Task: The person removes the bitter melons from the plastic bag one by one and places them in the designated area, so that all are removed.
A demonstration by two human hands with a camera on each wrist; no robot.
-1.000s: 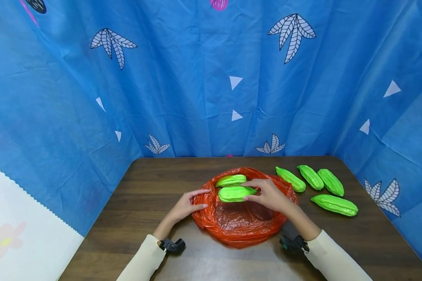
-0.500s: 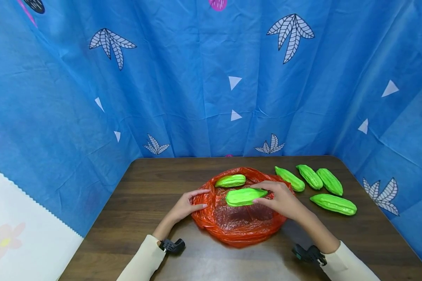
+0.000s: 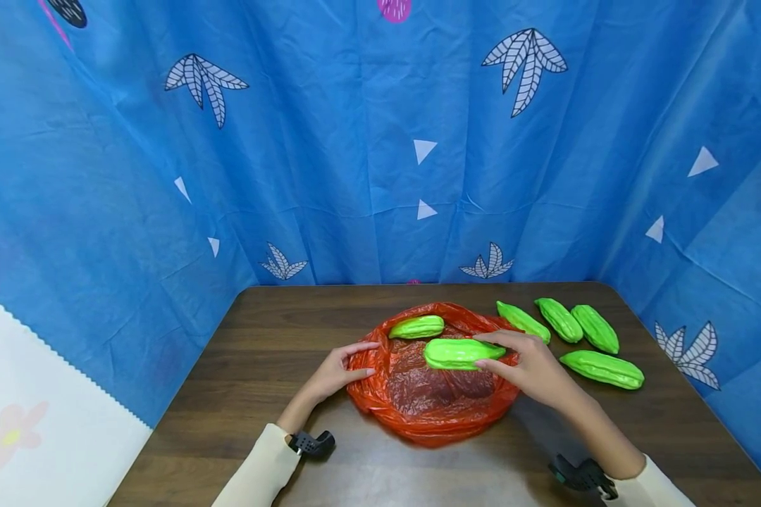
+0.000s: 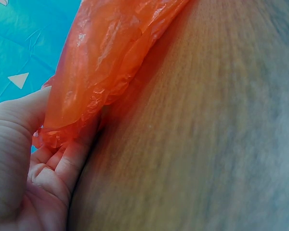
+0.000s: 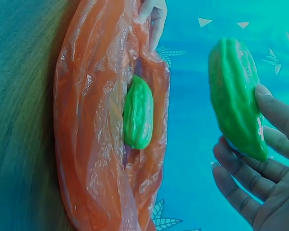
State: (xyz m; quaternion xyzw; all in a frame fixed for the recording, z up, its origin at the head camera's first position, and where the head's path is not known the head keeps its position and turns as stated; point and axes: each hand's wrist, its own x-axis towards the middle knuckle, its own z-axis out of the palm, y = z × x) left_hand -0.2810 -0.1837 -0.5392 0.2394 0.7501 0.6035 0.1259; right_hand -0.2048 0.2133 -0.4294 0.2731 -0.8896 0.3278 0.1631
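Observation:
My right hand (image 3: 535, 365) holds a bright green, ridged bitter melon (image 3: 453, 354) by its pointed end, between thumb and fingers. The melon is raised above the open red plastic bag (image 3: 434, 431), its blunt end to the left. A second bitter melon (image 3: 417, 327) lies inside the bag near its far wall, also seen in the right wrist view. At the bag's left side, my left hand (image 3: 335, 372) grips the rim, thumb on one side and fingers on the other. In the left wrist view the red plastic (image 4: 98, 67) covers part of those fingers.
Several more bitter melons (image 3: 602, 369) lie on the right part of the brown wooden table (image 3: 260, 352). One of them sits close against the bag's far right side. A patterned blue curtain (image 3: 355, 176) hangs behind and along both sides of the table.
My right hand has lifted the bitter melon away from beside the other one in the bag and shifted it to the right. The left hand stays on the rim.

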